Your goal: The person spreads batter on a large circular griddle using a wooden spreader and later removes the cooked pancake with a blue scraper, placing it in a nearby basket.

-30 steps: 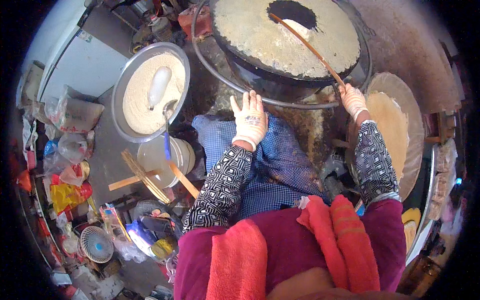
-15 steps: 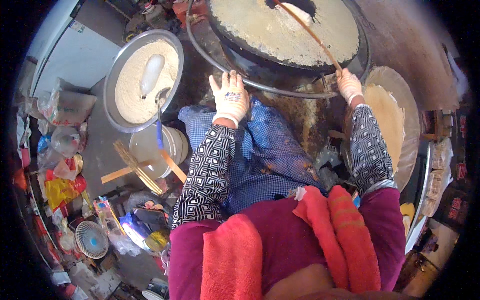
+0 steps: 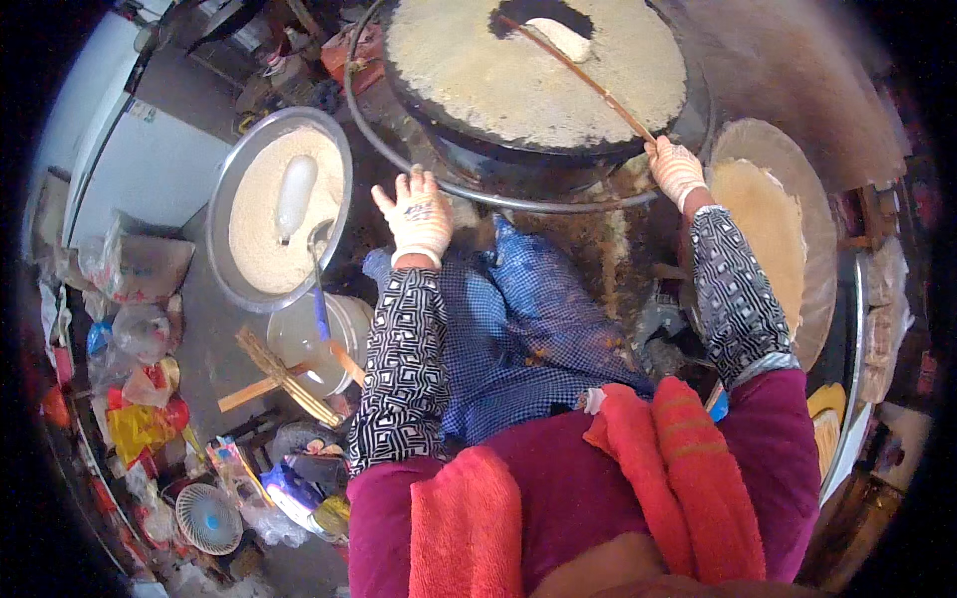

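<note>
Left hand [image 3: 419, 224] shifted nearer basin [image 3: 219, 224] holding pale mixture [image 3: 251, 189], ladle [image 3: 320, 304]; hand spread, empty. Right hand [image 3: 676, 171] grips brown stick [image 3: 580, 72].

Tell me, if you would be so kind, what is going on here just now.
A person's gloved right hand grips a thin wooden stick that reaches across a round black griddle. A pale layer coats most of the griddle, with a pale lump by a dark patch. The gloved left hand, fingers spread, holds nothing. A metal basin of pale mixture stands to the left, and a thin tan sheet lies to the right.
</note>
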Action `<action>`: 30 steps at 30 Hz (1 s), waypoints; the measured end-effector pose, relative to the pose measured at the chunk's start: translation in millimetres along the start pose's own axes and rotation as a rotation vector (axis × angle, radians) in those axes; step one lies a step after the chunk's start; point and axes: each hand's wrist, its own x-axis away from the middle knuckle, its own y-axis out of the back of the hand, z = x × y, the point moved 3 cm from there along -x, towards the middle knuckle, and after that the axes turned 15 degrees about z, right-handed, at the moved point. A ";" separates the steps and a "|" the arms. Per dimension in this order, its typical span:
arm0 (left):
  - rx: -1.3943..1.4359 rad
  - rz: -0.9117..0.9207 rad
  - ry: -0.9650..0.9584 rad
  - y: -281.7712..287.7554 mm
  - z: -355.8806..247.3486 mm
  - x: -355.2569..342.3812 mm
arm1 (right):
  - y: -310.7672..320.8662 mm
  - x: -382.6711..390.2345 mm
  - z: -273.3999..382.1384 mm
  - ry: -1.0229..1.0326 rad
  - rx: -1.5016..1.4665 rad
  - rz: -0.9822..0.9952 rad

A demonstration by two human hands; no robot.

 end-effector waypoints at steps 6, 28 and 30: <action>-0.018 0.076 0.067 19.0 5.0 -7.7 | 11.0 28.8 -20.7 0.029 -0.048 -0.090; -0.139 0.042 -0.264 26.4 -161.9 98.9 | -9.6 67.0 -47.2 -0.021 0.013 -0.068; -0.136 0.078 -0.282 28.9 -156.8 99.8 | -9.2 59.8 -70.9 -0.172 -0.087 -0.014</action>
